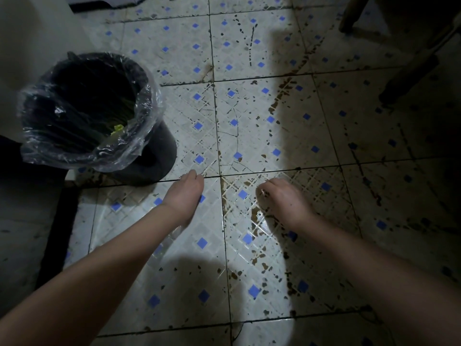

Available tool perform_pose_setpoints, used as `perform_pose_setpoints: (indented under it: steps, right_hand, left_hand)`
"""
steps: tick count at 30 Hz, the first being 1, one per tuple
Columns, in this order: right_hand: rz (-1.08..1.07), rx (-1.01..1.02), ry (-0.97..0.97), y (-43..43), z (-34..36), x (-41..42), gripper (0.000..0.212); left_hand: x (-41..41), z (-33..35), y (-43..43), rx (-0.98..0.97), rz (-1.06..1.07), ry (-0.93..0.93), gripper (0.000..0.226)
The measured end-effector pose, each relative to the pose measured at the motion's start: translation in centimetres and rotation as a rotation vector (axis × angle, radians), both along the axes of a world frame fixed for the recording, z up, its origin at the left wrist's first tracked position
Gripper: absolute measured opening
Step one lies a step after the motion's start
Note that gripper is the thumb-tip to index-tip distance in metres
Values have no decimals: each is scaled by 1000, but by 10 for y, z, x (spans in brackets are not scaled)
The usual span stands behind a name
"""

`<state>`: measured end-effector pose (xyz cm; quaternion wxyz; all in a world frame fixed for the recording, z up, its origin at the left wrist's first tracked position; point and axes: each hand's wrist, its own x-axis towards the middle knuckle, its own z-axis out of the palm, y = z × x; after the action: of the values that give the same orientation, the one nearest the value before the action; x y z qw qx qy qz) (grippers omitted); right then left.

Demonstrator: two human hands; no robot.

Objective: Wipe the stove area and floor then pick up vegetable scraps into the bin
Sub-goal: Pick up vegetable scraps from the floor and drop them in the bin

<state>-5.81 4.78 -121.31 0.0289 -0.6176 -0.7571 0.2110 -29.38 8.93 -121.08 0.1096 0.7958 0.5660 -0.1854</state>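
Tiled floor, pale tiles with small blue diamonds, dark grout lines, cracked in the middle tile. Brown stains and dark specks are spread across it, thickest in a diagonal streak on the right and just under the right wrist.

The bin is round and dark, standing on the floor at left and lined with a clear liner folded over the rim. A yellow-green scrap lies inside against the near wall.

The left hand is near the bin's base, apart from it, back of hand up. Its fingers are bent down, with tips at the grout line. The fingers are hidden, so I cannot tell if it holds anything.

The right hand is just right of the tile corner and low over the floor, fingers curled under. A pale sliver shows at its fingertips; whether it is pinched or lying on the tile I cannot tell. The hands are apart, with a tile joint between them.

Edges:
- A pale wall stands behind the bin.
- A dark unit with a black edge runs along the left.
- A dark mat sits at the top left.
- A wooden leg and a dark leg stand at the top right, well apart from the hands.
- A broad stretch of tile lies between the bin and those legs.
- The right side and bottom centre are in shadow.
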Motion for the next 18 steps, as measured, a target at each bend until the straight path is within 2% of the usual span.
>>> perform_pose_setpoints:
  steps: [2, 7, 14, 18]
  right_hand:
    - [-9, 15, 14, 0, -1, 1, 39]
    - [-37, 22, 37, 3, -2, 5, 51]
    - [-83, 55, 98, 1, -9, 15, 43]
    - [-102, 49, 154, -1, -10, 25, 41]
  left_hand:
    - [7, 3, 4, 15, 10, -51, 33]
    - [30, 14, 20, 52, 32, -183, 33]
    - [69, 14, 47, 75, -22, -267, 27]
    - [83, 3, 53, 78, 42, -324, 15]
